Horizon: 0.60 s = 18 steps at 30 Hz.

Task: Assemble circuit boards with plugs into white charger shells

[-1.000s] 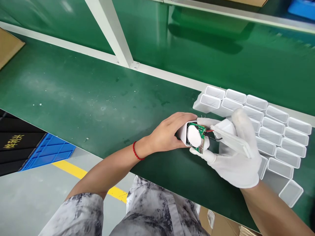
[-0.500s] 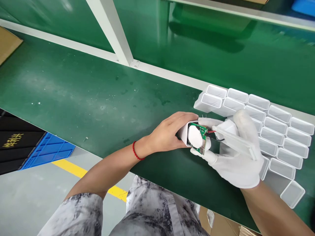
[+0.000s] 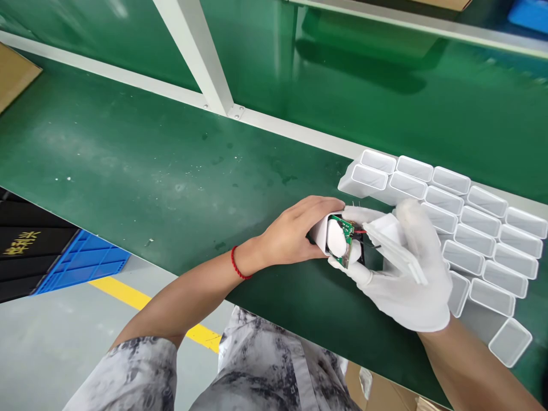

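Where the two hands meet above the tabletop (image 3: 149, 171), a white housing (image 3: 319, 233) lies between them, its mouth turned toward the right hand. The bare left hand (image 3: 289, 233) wraps around the housing; the gloved right hand (image 3: 413, 299) brings its thumb and a finger to opposite edges of the green circuit board (image 3: 348, 226), while a white plastic piece (image 3: 398, 254) lies tilted within its grasp. An oval white pad (image 3: 337, 238) covers part of the board. A red wire (image 3: 360, 232) runs from the board toward the plastic piece; whether it joins that piece cannot be told. Degree of completion, by judgement: the board appears partly inside the housing, with a portion protruding toward the right hand; full seating seems to remain, and the mouth is not yet closed. Beyond and beside the right hand, translucent cases (image 3: 475, 240) stand in close rows, rims upward.
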### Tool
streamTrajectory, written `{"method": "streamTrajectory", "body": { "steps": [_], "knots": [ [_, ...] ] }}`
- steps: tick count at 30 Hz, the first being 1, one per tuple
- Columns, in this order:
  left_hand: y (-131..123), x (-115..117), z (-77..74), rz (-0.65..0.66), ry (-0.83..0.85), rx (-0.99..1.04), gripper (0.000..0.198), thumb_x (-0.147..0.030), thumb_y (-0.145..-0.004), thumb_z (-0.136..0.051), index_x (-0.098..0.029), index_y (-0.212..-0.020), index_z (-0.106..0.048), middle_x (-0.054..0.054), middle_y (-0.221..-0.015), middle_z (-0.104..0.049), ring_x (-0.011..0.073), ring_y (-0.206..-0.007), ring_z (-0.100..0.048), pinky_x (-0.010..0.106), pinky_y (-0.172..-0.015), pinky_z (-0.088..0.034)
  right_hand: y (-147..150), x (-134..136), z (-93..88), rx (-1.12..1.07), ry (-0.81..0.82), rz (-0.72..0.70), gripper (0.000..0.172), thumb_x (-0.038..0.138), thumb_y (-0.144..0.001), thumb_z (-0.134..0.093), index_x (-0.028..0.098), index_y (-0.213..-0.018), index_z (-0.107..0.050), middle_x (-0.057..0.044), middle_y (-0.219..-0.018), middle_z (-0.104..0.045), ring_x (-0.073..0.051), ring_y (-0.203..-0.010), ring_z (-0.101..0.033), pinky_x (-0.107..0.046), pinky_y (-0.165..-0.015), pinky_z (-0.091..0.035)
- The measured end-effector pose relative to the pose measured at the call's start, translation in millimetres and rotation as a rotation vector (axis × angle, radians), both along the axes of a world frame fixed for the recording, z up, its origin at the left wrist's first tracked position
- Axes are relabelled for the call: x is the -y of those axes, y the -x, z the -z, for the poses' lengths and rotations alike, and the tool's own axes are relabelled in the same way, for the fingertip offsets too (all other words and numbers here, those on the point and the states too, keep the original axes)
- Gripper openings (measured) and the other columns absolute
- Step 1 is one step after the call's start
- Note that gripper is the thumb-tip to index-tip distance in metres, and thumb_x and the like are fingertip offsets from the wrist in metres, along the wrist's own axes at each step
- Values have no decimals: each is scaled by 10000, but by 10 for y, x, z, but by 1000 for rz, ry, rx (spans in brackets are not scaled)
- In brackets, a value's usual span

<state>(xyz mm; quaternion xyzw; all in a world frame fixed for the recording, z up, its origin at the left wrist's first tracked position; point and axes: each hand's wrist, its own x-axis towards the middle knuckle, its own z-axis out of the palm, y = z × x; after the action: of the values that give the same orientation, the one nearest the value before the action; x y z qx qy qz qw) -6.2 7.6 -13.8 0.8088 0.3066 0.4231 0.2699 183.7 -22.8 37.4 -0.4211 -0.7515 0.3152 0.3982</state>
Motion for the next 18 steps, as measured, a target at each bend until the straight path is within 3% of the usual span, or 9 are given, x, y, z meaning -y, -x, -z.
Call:
{"method": "streamTrajectory", "body": {
  "steps": [5,8,10,14,18],
  "knots": [
    [-6,7,11,-5,39,-29,597,-373,-801,-768,-193,-1289,-476,133,-1239,-659,273,-1170,-649,419,-1005,-536,-27,-41,-64,54,142,12,713,220,-765,-799,378,-1367,-452,-37,-1131,-671,-296,-1072,-663,-445,-838,-601],
    [-20,15,17,-47,56,-15,682,-473,-734,-819,-188,-1256,-485,134,-1207,-664,279,-1133,-667,416,-975,-552,-74,-49,-95,-13,253,-60,950,357,-659,-902,364,-1451,-378,-73,-1371,-547,-346,-1323,-498,-492,-997,-545],
    [-34,20,26,-97,88,15,726,-509,-693,-839,-185,-1236,-483,128,-1176,-664,270,-1070,-686,391,-910,-573,-84,-40,-87,-91,268,-52,1028,396,-660,-903,372,-1501,-312,-85,-1488,-435,-347,-1379,-433,-518,-1102,-459],
    [-76,29,63,-165,108,142,679,-472,-728,-825,-192,-1226,-458,96,-1131,-651,222,-983,-693,327,-814,-579,-5,-19,-22,-120,294,49,860,394,-753,-834,323,-1469,-363,-113,-1413,-507,-316,-1196,-595,-484,-1015,-529],
    [-103,34,91,-144,34,188,682,-454,-769,-796,-202,-1290,-434,121,-1180,-613,256,-1097,-644,390,-923,-553,107,-28,31,65,467,-71,495,490,-894,-652,255,-1313,-532,-64,-1075,-669,-258,-935,-685,-431,-860,-599]
  ]
}}
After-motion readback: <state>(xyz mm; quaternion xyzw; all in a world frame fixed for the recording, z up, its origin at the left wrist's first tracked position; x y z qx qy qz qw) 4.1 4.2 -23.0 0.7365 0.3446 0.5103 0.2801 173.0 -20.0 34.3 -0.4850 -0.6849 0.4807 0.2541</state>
